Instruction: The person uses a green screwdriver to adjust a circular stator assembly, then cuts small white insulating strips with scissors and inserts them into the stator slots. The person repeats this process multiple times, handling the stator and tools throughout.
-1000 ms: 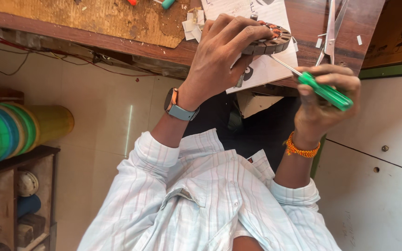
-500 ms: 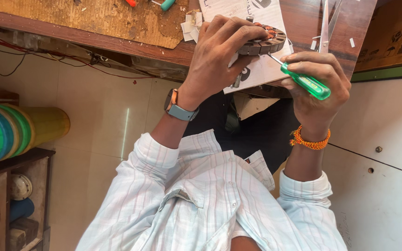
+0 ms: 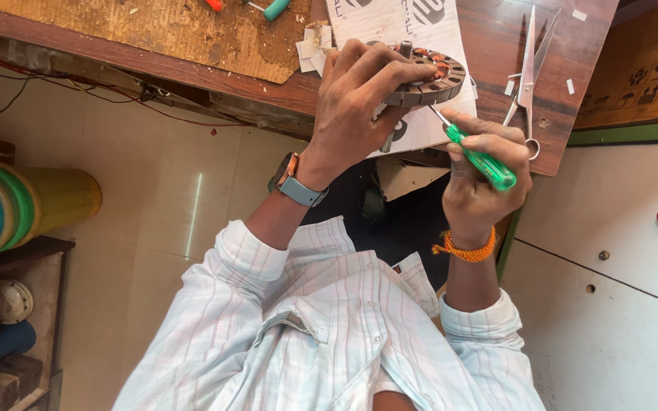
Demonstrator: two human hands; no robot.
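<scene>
My left hand (image 3: pixel 359 103) grips a round metal motor stator (image 3: pixel 432 80) with copper windings, holding it at the near edge of the wooden workbench (image 3: pixel 192 72) over a white printed sheet (image 3: pixel 390 19). My right hand (image 3: pixel 481 179) holds a green-handled screwdriver (image 3: pixel 481 160), its thin metal tip pointing up to the stator's lower rim. A watch sits on my left wrist, an orange thread band on my right.
Scissors (image 3: pixel 527 68) lie on the bench right of the stator. A board (image 3: pixel 138 30) covers the bench's left part, with small tools at the top edge. Stacked coloured rolls (image 3: pixel 17 202) and a shelf stand at left. A white cabinet (image 3: pixel 618 266) with a red button is at right.
My right hand has moved the screwdriver up and left, bringing its tip against the stator. My left hand keeps its grip on the stator.
</scene>
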